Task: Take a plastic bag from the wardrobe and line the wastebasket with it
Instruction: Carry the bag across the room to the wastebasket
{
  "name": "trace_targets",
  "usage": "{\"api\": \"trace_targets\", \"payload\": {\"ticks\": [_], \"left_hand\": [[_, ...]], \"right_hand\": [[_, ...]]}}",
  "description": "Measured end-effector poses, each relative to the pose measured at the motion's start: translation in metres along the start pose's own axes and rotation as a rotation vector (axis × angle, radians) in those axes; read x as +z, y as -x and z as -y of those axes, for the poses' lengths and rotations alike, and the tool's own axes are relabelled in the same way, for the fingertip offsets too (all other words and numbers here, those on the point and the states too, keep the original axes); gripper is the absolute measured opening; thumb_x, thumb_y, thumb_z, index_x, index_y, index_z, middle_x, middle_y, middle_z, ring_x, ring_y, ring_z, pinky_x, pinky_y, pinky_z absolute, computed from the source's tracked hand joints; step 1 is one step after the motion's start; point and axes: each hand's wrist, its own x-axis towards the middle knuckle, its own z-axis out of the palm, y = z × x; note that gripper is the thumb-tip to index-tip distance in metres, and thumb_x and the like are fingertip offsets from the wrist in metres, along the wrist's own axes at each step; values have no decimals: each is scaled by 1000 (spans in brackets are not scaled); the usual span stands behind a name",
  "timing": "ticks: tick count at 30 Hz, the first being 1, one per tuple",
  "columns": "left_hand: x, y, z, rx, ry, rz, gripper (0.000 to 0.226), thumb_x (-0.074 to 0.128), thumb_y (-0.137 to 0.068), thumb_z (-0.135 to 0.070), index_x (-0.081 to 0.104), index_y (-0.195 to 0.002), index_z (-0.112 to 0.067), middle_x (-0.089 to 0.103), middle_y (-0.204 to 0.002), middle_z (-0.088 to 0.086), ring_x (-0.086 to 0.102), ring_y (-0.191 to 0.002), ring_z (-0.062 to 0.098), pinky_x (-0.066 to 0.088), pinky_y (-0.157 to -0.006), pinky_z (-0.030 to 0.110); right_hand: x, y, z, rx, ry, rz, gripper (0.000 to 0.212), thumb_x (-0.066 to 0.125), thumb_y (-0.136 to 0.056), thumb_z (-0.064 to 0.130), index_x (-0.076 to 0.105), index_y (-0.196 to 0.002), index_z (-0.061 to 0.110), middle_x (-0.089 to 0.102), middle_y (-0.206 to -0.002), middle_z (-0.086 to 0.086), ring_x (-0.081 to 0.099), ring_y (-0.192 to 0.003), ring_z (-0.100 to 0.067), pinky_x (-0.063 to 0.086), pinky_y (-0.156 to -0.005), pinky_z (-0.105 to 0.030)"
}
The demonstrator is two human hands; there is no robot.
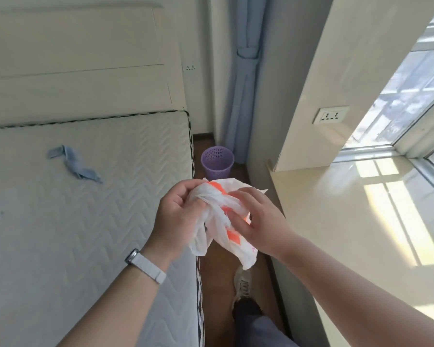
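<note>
A crumpled white plastic bag (219, 221) with orange print hangs between both hands at the middle of the view. My left hand (178, 216) grips its left side with curled fingers. My right hand (258, 221) pinches the bag's right side. A purple mesh wastebasket (217, 162) stands upright on the dark floor beyond the hands, in the narrow gap between the bed and the wall. Nothing lines its inside. The wardrobe is out of view.
A bare quilted mattress (85, 209) fills the left, with a blue cloth strip (73, 166) on it and a headboard (80, 58) behind. A pale window ledge (348, 221) runs along the right. A blue curtain (243, 83) hangs behind the basket. My shoe (242, 284) is on the floor strip.
</note>
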Motion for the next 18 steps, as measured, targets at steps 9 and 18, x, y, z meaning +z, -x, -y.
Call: {"api": "trace_targets", "payload": {"ticks": [9,18], "left_hand": [[43,-185,-22,-46,0,-20,26,70,-71,-19,74,-93,-32,74,-101,3,70,-95,26,57,-76,36],[47,-317,-31,-56,26,-55,27,67,-73,-11,73,-95,-26,74,-99,6,70,-93,26,56,-76,36]], "right_hand": [[-9,-163,-107,-1,-42,45,35,58,-94,39,58,-125,23,61,-120,7,56,-106,-12,52,-86,-35],[-10,-284,-163,-111,-32,2,27,65,-90,25,62,-115,16,63,-106,3,55,-95,-13,49,-76,-29]]}}
